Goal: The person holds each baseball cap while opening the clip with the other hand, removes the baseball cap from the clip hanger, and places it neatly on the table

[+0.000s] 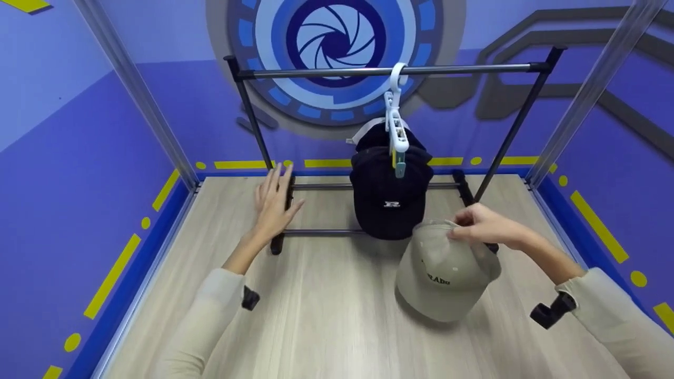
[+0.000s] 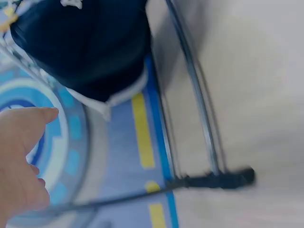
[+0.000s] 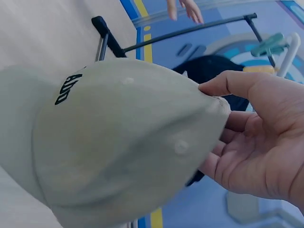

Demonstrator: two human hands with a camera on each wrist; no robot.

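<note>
My right hand [image 1: 487, 226] pinches the crown of a khaki baseball cap [image 1: 439, 268] between thumb and fingers, brim hanging downward. Dark lettering shows on the cap's front, and in the right wrist view the cap [image 3: 118, 137] fills much of the picture. Just left of it, a black cap [image 1: 389, 195] with a white letter hangs from a clip on a white hanger [image 1: 396, 116]. Another dark cap with a white edge [image 1: 371, 129] hangs behind it. My left hand [image 1: 274, 202] is by the rack's left upright, fingers spread and holding nothing.
A metal rack [image 1: 337, 71] with a top rail and black feet stands on the wood-patterned table [image 1: 316, 316]. Blue printed panels [image 1: 68, 173] enclose the back and sides. The rack's low bars [image 1: 321, 232] cross behind the khaki cap.
</note>
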